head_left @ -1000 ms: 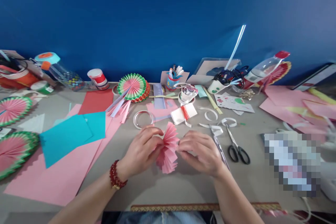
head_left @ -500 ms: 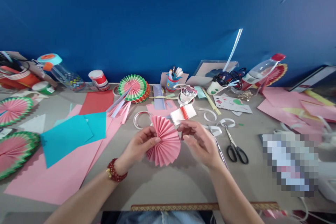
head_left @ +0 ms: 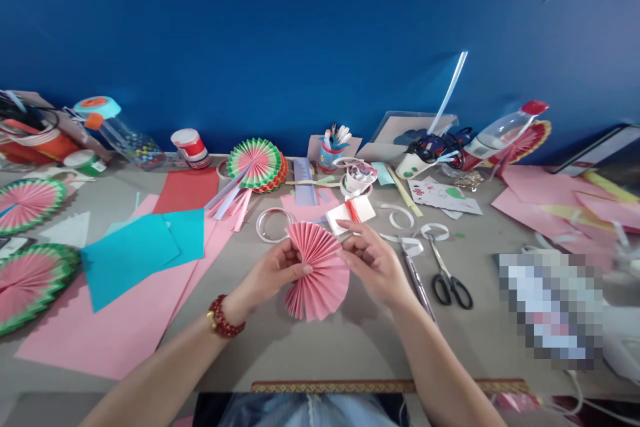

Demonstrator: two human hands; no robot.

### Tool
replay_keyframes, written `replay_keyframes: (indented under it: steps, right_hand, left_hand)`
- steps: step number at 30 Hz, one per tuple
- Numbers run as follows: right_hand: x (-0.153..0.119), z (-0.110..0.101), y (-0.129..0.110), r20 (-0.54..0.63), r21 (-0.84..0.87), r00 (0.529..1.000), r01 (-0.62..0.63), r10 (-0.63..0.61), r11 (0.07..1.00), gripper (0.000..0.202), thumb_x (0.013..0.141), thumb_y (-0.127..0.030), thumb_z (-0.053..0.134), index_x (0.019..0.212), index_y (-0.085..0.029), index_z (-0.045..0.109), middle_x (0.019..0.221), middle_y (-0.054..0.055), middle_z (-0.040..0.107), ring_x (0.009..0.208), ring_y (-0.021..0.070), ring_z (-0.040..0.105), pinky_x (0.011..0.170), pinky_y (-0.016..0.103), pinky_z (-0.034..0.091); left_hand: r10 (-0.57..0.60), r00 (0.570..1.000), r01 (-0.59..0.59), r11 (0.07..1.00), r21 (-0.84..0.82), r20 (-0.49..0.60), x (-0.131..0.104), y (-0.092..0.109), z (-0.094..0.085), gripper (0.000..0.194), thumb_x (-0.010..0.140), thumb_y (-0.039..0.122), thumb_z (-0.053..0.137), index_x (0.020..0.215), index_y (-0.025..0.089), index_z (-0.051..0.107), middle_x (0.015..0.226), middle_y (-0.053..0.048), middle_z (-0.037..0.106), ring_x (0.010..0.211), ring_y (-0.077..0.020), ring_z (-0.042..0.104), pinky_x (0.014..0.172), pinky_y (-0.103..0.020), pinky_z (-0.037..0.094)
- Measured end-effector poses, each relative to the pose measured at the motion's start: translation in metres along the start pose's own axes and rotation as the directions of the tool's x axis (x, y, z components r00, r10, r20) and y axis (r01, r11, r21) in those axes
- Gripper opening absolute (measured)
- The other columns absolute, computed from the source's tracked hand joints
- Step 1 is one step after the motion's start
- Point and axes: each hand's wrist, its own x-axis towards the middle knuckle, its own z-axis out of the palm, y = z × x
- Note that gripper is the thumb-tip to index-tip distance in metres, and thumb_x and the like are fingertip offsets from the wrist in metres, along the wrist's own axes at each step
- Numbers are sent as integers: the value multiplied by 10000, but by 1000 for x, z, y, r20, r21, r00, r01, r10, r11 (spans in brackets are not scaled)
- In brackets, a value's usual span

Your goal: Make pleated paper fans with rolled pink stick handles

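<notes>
A pleated pink paper fan (head_left: 325, 273), spread into most of a circle, is held up above the table. My left hand (head_left: 275, 273) pinches it near the middle on its left side, thumb in front and the other fingers partly hidden behind. At the fan's right edge, my right hand (head_left: 375, 263) has its thumb and bent fingers closed on the pleats, while the index finger reaches out above. Just right of that hand lie a pen-like tool (head_left: 419, 280) and black-handled scissors (head_left: 450, 280). Behind the fan are a roll of clear tape (head_left: 274, 225) and a white card wound with red thread (head_left: 367, 212).
Blue paper (head_left: 130, 253) and pink sheets (head_left: 105, 333) cover the left side. Finished green-edged fans (head_left: 35, 287) lie at far left, another fan (head_left: 255, 163) behind. Cups, a pen holder (head_left: 331, 157) and a tilted bottle (head_left: 500, 137) line the blue wall. Pink paper (head_left: 535, 190) lies right.
The fan has turned slightly and its lower pleats look more bunched on the left. My right hand has come in from beside the fan onto its right edge.
</notes>
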Motion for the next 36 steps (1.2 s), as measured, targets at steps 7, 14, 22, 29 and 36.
replay_keyframes:
  steps: [7,14,22,29,36]
  right_hand:
    - [-5,7,-1,217,9,976,18,-20,1000,1024,759,-435,823,1564,-248,219,1418,170,515,1132,272,625,934,393,540]
    - [-6,11,0,228,88,974,-3,-17,996,773,897,-252,634,1557,-217,232,1016,67,694,856,182,677,804,334,565]
    - [-1,9,4,53,268,992,-127,117,955,418,921,-356,643,1297,-190,562,921,54,693,802,166,673,703,282,548]
    - [-6,13,-4,225,231,971,22,-76,973,1010,698,-388,888,1531,-267,329,1364,133,568,1160,246,623,980,377,536]
    - [-10,30,6,-13,29,980,199,-198,980,791,869,-266,716,1543,-281,304,1062,58,666,879,175,660,824,325,573]
  left_hand:
    - [-42,983,19,991,-134,-177,1,1,2,428,781,374,815,1119,183,633,1022,-58,712,894,-175,681,757,-260,547]
    - [-29,990,8,988,-153,-137,3,-1,-3,429,814,339,792,1174,204,601,1082,-55,705,904,-167,683,766,-255,549]
    - [-51,998,53,990,-129,21,2,1,-2,406,748,237,846,1092,172,643,1017,-68,720,854,-171,671,762,-274,535]
    - [-100,994,105,964,-245,32,1,0,-6,265,848,320,770,1009,152,642,804,-29,688,703,-127,663,733,-259,558]
    - [-124,971,169,960,-222,206,-4,1,0,329,804,338,809,1026,157,648,829,-35,677,681,-136,666,700,-271,563]
